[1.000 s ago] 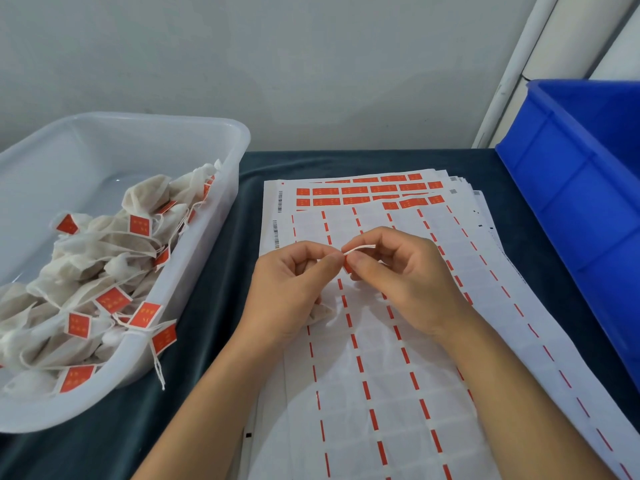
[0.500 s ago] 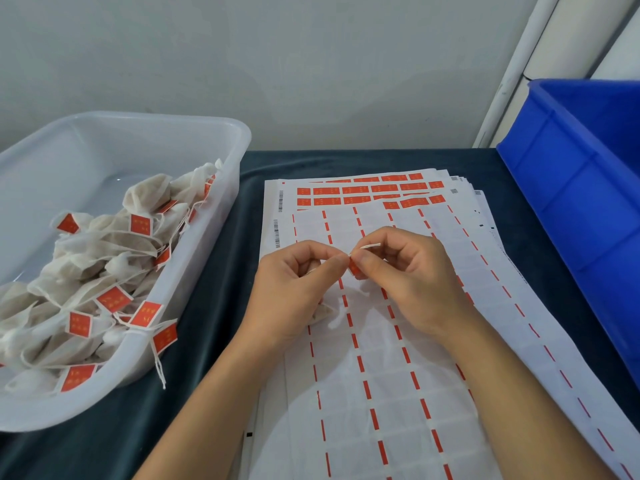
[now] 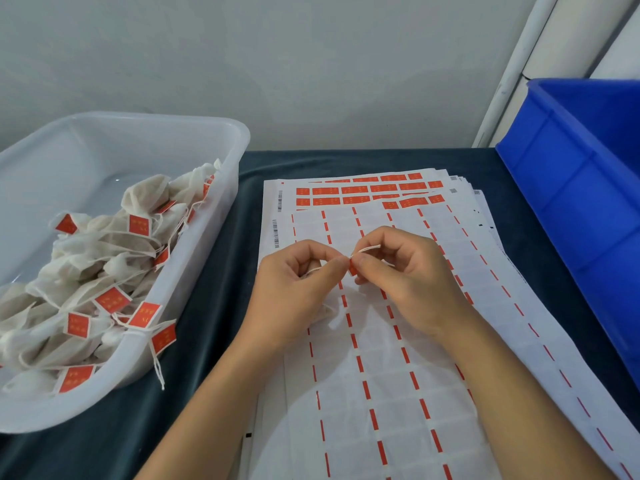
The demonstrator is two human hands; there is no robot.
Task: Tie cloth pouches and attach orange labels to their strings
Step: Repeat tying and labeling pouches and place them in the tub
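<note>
Both hands meet over the label sheets (image 3: 381,393) at the middle of the table (image 3: 214,216). The left hand (image 3: 294,289) has thumb and forefinger pinched together on the string (image 3: 367,250); its other fingers are curled, and a bit of white pouch (image 3: 325,311) shows under the palm, mostly hidden. The right hand (image 3: 405,282) pinches a small orange label (image 3: 352,268) between thumb and forefinger, right against the left fingertips. A short end of the string sticks up and to the right from the pinch, above the right fingers. Whether the label is already stuck to the string cannot be told.

The sheets lie stacked and fanned on the dark table cover. The top sheet is nearly stripped, showing only thin orange dashes between blank cells; full orange labels remain in rows along the far edges of the sheets beneath.

To the left stands a white tub (image 3: 194,306) holding a heap of finished pouches (image 3: 86,265), each with an orange label on its string. One string with its label hangs over the tub's near right wall. A blue crate (image 3: 571,209) stands at the right edge of the table, touching the fanned sheets or just beside them.
</note>
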